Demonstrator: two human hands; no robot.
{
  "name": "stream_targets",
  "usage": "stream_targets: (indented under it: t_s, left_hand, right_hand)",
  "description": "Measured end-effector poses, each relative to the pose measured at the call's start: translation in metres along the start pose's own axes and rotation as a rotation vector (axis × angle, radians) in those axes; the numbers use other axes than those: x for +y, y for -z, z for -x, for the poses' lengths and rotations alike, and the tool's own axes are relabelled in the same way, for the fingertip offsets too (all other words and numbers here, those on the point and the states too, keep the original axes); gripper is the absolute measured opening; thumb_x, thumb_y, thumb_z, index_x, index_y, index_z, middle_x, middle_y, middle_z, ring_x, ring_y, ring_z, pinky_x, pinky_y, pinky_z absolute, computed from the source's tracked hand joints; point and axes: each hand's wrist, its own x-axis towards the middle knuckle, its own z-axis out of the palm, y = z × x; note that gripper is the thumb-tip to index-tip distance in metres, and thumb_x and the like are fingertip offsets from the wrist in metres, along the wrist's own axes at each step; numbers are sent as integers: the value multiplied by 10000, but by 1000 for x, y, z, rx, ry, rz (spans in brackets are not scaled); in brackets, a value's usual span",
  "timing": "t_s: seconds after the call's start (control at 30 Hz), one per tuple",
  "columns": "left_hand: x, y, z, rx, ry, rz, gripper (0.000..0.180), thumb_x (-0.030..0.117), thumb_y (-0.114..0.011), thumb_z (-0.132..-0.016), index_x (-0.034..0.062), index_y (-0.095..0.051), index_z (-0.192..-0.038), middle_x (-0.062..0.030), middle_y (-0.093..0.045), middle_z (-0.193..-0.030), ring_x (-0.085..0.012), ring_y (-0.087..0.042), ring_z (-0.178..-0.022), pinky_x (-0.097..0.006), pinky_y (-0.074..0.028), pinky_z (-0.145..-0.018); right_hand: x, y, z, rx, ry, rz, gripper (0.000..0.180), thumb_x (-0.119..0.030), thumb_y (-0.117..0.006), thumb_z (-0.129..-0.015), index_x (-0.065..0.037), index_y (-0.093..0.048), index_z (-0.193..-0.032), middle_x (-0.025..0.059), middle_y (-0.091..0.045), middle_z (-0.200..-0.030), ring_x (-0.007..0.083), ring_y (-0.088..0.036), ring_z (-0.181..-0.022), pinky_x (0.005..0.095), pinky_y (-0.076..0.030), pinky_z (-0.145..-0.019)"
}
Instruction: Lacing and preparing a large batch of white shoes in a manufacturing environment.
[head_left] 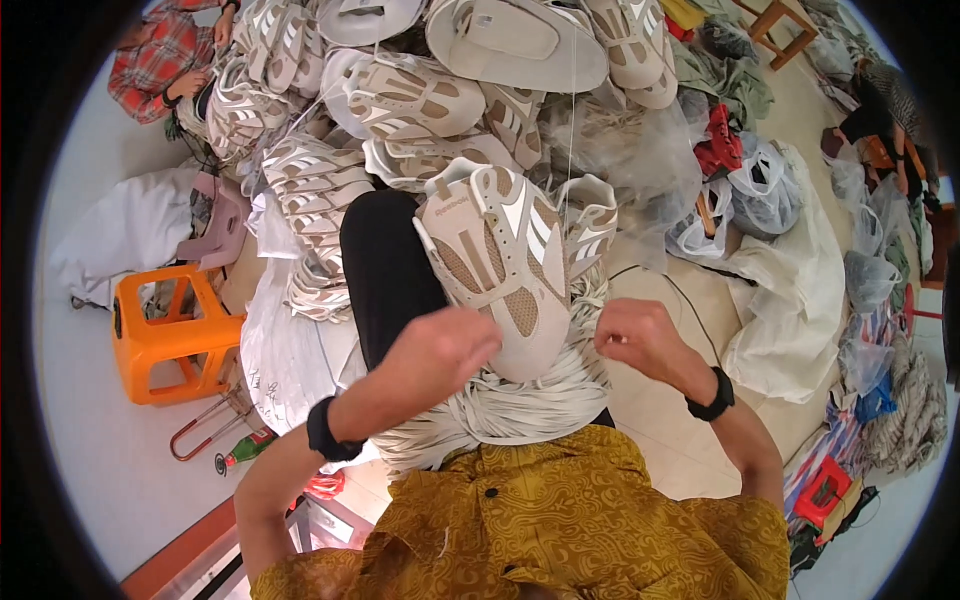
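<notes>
A beige and white sneaker upper (547,300) with mesh panels lies over my lap, its toe toward me. My left hand (447,345) is curled closed at the left side of its toe; whatever its fingers hold is hidden. To the right of the upper and apart from it, my right hand (640,335) is closed with the fingertips tucked in. Anything in that hand is too small to make out. Under the toe, a thick bundle of white laces (500,408) spreads across my lap. Another sneaker upper (590,225) sits just behind on the right.
Stacked sneaker uppers (310,190) and a large pale sole-shaped piece (515,45) fill the space ahead. An orange stool (180,335) stands left. Plastic bags (765,190) and a white sack (790,320) lie right. Other people work at far left and far right.
</notes>
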Motion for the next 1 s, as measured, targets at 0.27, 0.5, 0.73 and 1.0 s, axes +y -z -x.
stream_targets:
  t_s: [0.27,0.5,0.73,1.0]
  left_hand:
    - [17,-17,53,-253,80,-6,163,137,-657,-710,26,-582,-802,-89,-571,-734,-255,-559,-699,-342,-443,-614]
    - [66,79,59,-56,632,963,173,8,-717,-651,-17,-598,-774,-86,-612,-774,-173,-577,-682,-280,-457,-596]
    - [86,133,45,805,96,863,304,241,-392,-870,-8,-554,-932,-128,-595,-689,-214,-586,-584,-328,-487,-565]
    - [10,54,36,54,331,-168,310,275,-642,-735,33,-550,-906,-138,-584,-813,-308,-565,-770,-394,-453,-654]
  right_hand:
    - [-21,-20,8,-132,168,157,128,-132,-635,-615,-80,-544,-689,38,-510,-671,222,-544,-650,339,-440,-529]
    - [-65,-25,-12,-41,284,-42,203,-166,-698,-601,-76,-586,-745,38,-522,-652,217,-518,-649,338,-429,-622]
    - [-70,5,-5,-87,81,-638,154,-106,-688,-636,-44,-656,-773,54,-586,-650,137,-542,-583,253,-392,-520]
    - [-37,79,17,471,-405,-517,98,-86,-561,-698,9,-584,-697,-16,-463,-500,55,-359,-380,195,-251,-383]
